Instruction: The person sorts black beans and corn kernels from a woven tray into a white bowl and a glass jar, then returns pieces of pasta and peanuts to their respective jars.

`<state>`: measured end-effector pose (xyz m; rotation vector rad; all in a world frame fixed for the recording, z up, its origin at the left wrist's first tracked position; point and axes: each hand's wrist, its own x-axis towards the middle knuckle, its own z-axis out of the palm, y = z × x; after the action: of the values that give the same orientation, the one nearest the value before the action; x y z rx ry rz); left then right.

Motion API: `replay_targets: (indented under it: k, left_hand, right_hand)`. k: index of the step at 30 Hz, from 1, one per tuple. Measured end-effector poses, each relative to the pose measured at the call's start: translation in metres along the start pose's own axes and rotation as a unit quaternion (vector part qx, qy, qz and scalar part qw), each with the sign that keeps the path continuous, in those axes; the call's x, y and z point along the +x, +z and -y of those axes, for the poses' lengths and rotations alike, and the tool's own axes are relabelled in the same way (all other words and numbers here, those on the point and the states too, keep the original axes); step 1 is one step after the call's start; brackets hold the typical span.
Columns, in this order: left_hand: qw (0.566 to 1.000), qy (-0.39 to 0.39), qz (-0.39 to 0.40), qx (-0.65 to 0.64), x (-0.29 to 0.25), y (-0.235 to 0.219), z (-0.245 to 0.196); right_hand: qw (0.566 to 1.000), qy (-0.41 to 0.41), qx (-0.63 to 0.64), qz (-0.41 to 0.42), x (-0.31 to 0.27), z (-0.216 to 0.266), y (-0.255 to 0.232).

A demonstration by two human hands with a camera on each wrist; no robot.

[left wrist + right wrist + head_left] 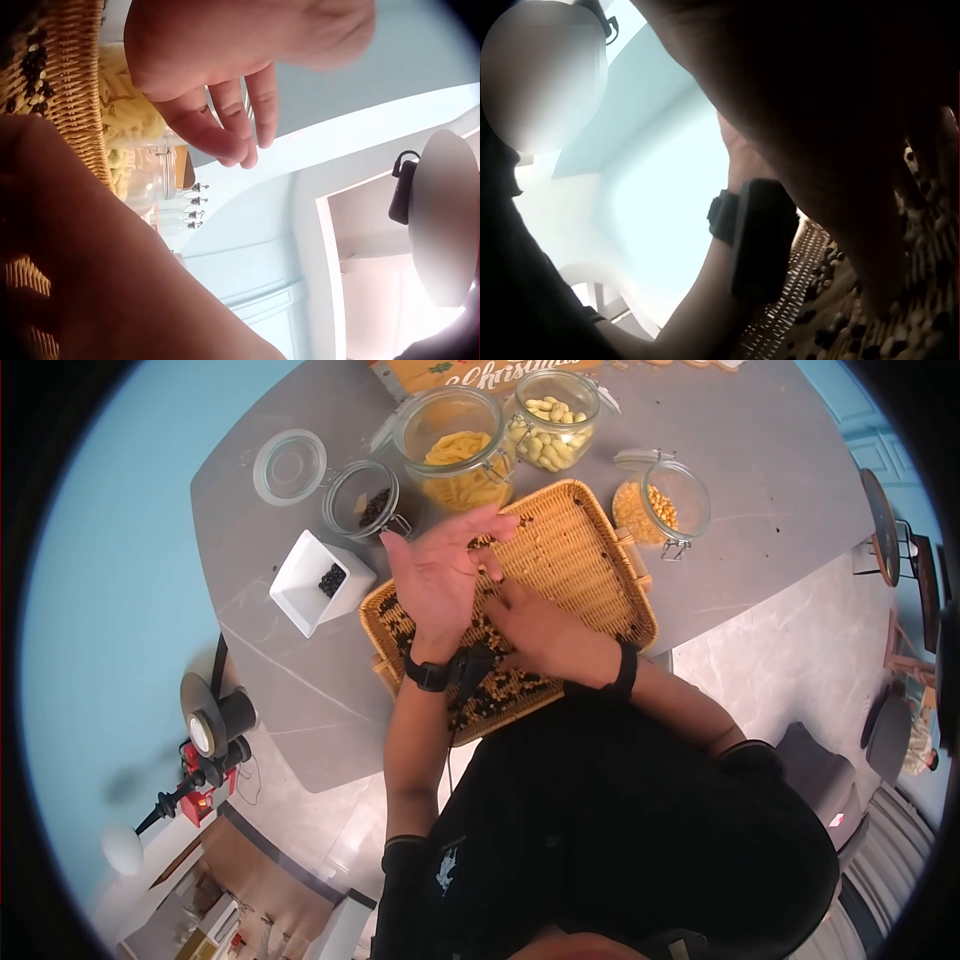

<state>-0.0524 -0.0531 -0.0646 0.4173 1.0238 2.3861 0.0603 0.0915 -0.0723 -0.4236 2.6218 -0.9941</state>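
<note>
A rectangular wicker basket (pixel 570 550) stands at the table's near side, with black beans and pale yellow kernels scattered over its bottom, thickest towards the person. Over its left part the left hand (pixel 445 575) is raised, palm turned upward and fingers loosely bent, with nothing visible in it. The left wrist view shows those fingers (pixel 232 112) relaxed and apart from the basket. Lower and to the right, the right hand (pixel 545 635) reaches down into the basket, fingertips at the beans. Its dark fingers (pixel 885 277) point down among them; I cannot tell whether they pinch any.
Left of the basket stands a white square dish (pixel 300 605) with black beans. Behind are glass jars of dark beans (pixel 365 505), penne pasta (pixel 460 450) and peanuts (pixel 550 425). A jar of corn kernels (pixel 650 510) lies at the right. A Christmas sign (pixel 480 372) is at the back.
</note>
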Motion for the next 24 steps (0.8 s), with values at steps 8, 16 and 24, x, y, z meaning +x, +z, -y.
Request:
replay_targets:
  k: [8, 16, 24]
  left_hand:
    - [0.995, -0.055, -0.053, -0.069, 0.006, -0.002, -0.005]
    - [0.973, -0.224, -0.053, 0.021, 0.013, 0.0, 0.011]
    - [0.891, -0.323, 0.069, -0.312, 0.0, 0.005, 0.042]
  right_hand:
    - [0.987, -0.115, -0.096, 0.052, -0.013, 0.014, 0.023]
    - [0.995, -0.096, 0.035, 0.003, -0.025, -0.003, -0.051]
    - [0.96, -0.163, 0.078, -0.214, -0.022, 0.008, -0.091]
